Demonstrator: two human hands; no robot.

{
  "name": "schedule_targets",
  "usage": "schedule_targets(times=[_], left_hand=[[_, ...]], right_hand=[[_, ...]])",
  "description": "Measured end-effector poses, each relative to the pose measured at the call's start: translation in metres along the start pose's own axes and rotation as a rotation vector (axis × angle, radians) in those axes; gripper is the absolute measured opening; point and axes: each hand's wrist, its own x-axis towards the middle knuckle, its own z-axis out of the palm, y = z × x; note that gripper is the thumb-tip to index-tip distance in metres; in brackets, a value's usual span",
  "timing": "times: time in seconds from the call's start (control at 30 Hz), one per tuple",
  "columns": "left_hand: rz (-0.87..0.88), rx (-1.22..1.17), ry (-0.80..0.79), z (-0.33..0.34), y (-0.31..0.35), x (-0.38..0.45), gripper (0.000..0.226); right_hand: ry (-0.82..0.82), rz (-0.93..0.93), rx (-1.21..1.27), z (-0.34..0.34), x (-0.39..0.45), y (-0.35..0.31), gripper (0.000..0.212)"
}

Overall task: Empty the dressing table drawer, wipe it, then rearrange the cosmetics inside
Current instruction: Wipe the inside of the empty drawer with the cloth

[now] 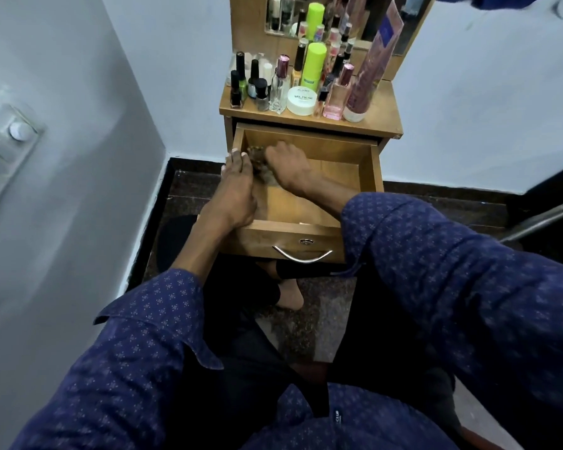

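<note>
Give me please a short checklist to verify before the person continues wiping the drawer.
1. Drawer pulled open: ok.
2. Cosmetics out of the drawer, standing on the dressing table top: ok for the visible floor; under the hands, cannot tell.
3. Left hand steadies the drawer's left wall: ok.
4. Right hand on the cloth, at the back left corner: ok, though the cloth is blurred.
5. Right half of the drawer floor already wiped: cannot tell.
</note>
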Motion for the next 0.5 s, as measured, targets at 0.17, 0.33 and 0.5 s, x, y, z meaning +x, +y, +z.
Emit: schedule_targets(times=[0.17, 0.33, 0.5], left_hand=[[0.002, 0.035, -0.006, -0.001, -0.001, 0.000, 0.089], [0.000, 0.084, -0.005, -0.003, 0.004, -0.004, 0.090], [0.033, 0.188, -0.005, -0.007, 0.022, -0.007, 0.089]], right_hand=[[0.046, 0.063, -0.019, 0.009, -0.018, 0.027, 0.018], [0.003, 0.193, -0.007, 0.003, -0.055, 0.062, 0.021], [-0.115, 0.310, 0.080, -0.016, -0.093, 0.095, 0.005]])
